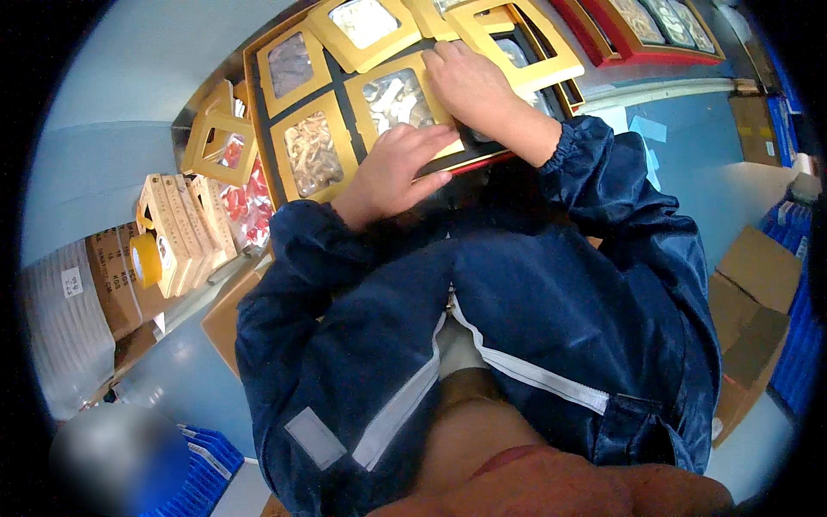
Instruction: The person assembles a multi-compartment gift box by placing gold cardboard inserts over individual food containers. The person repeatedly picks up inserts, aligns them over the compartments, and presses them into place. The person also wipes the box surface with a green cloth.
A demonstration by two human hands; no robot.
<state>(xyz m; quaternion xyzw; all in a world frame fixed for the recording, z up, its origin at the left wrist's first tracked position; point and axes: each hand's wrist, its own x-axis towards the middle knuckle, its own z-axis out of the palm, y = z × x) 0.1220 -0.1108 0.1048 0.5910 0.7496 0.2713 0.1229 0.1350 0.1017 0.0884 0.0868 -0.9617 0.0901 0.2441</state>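
A large shallow gift box point(250, 86) with a black insert holds several gold windowed packs. The middle front gold pack point(394, 102) shows pale and dark dried slices through its window. My left hand point(398, 168) lies at this pack's near edge, fingers stretched and thumb apart. My right hand point(469, 82) is closed over the pack's right edge, with its fingertips partly hidden. To the left, a gold pack with brown dried strips point(312, 151) sits in the insert. A gold window frame point(517, 43) lies tilted over clear bags point(538, 102) at the right.
Loose gold frames point(220, 146) and red-filled clear bags point(250, 207) are left of the box. Beside them stand wooden boxes point(177, 228) and a yellow tape roll point(146, 258). Another red gift box point(603, 39) is at far right. Open cardboard point(749, 319) stands lower right.
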